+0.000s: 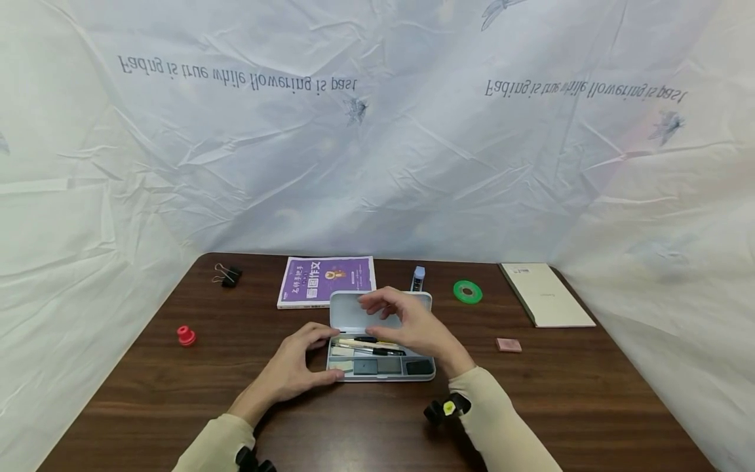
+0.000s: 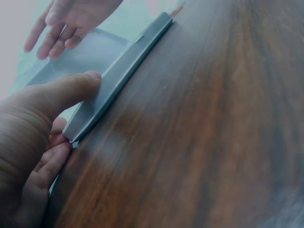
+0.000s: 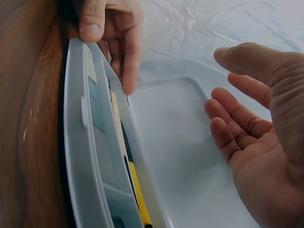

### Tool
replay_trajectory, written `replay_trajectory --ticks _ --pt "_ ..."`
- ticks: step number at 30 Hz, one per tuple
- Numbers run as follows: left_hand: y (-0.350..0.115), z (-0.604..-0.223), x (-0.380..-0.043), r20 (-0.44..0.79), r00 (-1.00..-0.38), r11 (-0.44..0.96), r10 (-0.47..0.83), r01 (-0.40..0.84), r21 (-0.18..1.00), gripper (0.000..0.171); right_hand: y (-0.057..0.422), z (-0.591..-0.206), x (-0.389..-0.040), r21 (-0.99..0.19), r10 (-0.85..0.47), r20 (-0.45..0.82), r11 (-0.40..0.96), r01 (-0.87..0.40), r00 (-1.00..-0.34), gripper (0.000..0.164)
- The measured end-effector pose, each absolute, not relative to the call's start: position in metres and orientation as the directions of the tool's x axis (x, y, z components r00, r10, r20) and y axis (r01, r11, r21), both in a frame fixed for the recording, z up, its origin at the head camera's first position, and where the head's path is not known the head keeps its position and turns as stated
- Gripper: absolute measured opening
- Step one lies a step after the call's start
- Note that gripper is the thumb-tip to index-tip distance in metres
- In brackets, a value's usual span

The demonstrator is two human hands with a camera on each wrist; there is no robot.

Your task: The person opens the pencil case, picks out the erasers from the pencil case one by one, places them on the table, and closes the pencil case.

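A pale grey-blue pencil case (image 1: 383, 378) lies on the table with its lid (image 1: 349, 314) raised at the back. Inside are several pens (image 1: 383, 352) and, in the front row, small blocks (image 1: 366, 367). A yellow stick-like item (image 3: 137, 190) shows along the case in the right wrist view. My left hand (image 1: 289, 367) holds the case's left end, thumb on the front wall and fingers around the end and back. Over the case hovers my right hand (image 1: 415, 324), its fingers loosely bent in front of the lid, holding nothing.
Behind the case lie a purple book (image 1: 324, 282) and a blue-capped small tube (image 1: 417, 278). To the right are a green ring (image 1: 468, 292), a pink eraser-like block (image 1: 508, 345) and a pale notepad (image 1: 548, 295). A binder clip (image 1: 230, 276) and a red knob-shaped piece (image 1: 186, 336) lie left.
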State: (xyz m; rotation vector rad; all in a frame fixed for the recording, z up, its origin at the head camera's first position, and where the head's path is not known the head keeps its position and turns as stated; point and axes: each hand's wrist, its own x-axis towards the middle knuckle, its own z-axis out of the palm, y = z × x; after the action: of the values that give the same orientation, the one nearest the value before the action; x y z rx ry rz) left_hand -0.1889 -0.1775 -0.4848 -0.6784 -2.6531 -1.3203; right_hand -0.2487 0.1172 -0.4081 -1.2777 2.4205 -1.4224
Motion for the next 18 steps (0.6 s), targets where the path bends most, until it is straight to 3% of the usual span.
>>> replay_trajectory --ticks 18 --pt "-0.178 -0.486 -0.189 0.319 -0.878 0.502 0.356 0.468 0.728 0.073 0.086 -0.437 -0.246 -0.712 -0.737 0.262 0.289 -0.640 -0.624 0.042"
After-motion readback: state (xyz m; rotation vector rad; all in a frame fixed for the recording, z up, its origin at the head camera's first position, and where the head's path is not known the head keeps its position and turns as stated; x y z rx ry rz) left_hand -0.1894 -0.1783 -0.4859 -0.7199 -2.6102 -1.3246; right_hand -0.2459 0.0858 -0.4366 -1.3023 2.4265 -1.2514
